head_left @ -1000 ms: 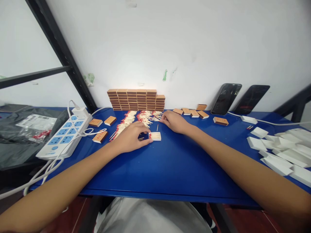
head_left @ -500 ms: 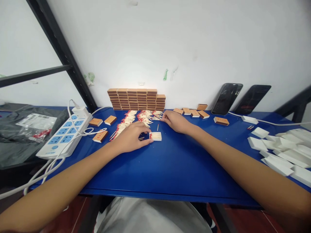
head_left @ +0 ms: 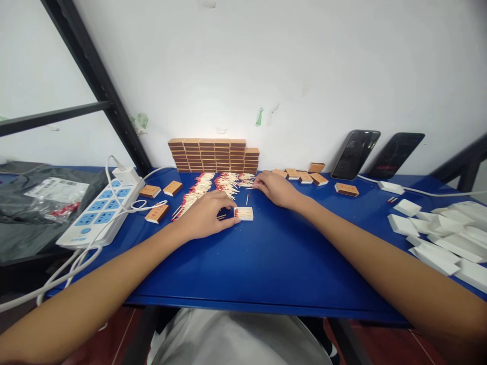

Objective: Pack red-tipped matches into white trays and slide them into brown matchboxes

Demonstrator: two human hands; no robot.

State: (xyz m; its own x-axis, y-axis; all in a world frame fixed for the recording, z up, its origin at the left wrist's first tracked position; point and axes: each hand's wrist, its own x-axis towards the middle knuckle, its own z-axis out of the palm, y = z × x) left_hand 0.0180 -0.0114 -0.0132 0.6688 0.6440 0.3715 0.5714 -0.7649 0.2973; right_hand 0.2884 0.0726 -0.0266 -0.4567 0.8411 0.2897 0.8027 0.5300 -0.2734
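Note:
A small white matchbox tray [head_left: 246,216] lies on the blue table, with red-headed matches [head_left: 242,212] in it. My left hand [head_left: 205,215] grips the tray's left end between thumb and fingers. Behind it, my right hand [head_left: 274,188] has its fingertips pinched together at the right edge of the small match heap [head_left: 246,180], where stick ends run to the fingers. A larger match pile [head_left: 227,183] and a long slanting row of matches [head_left: 198,192] lie to the left. One loose match [head_left: 247,199] rests just behind the tray.
Stacked matchboxes [head_left: 215,156] stand against the wall. More matchboxes [head_left: 305,177] lie at the back right, others [head_left: 157,213] at left beside a power strip [head_left: 102,210]. Two phones [head_left: 354,154] lean on the wall. A pile of white trays [head_left: 449,228] covers the right end.
My right hand has shifted very slightly up and back at the match heap. My left hand and the tray have stayed in place.

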